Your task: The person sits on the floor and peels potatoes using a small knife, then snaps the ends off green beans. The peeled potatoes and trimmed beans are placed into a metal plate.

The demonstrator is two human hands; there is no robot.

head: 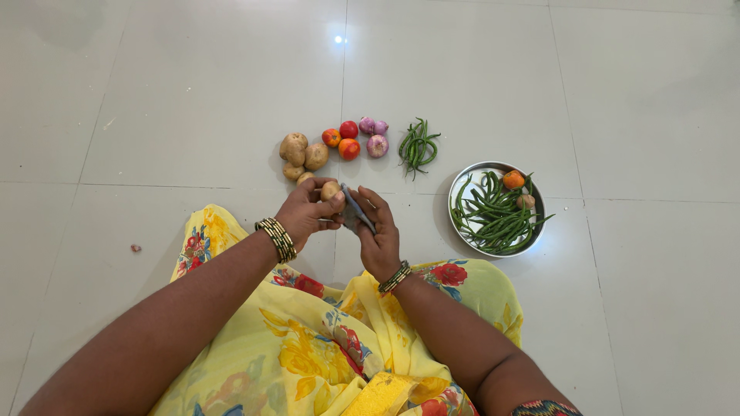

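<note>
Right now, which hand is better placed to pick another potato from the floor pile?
Left. The left hand is nearer the potato pile, though it holds a small potato. The right hand holds a grey peeler and lies farther away.

At the centre of the frame the left hand (pixel 304 212) gripped a small potato (pixel 331 189), while the right hand (pixel 378 231) held a grey peeler (pixel 357 209) against it. Just above them on the tiled floor (pixel 154 115) lay a cluster of potatoes (pixel 301 154), then tomatoes (pixel 342 139), onions (pixel 373 135) and a bunch of green chillies (pixel 417 146). To the right sat a steel plate (pixel 462 185) of green beans (pixel 497 219). Yellow floral cloth (pixel 308 354) filled the lower frame.
</note>
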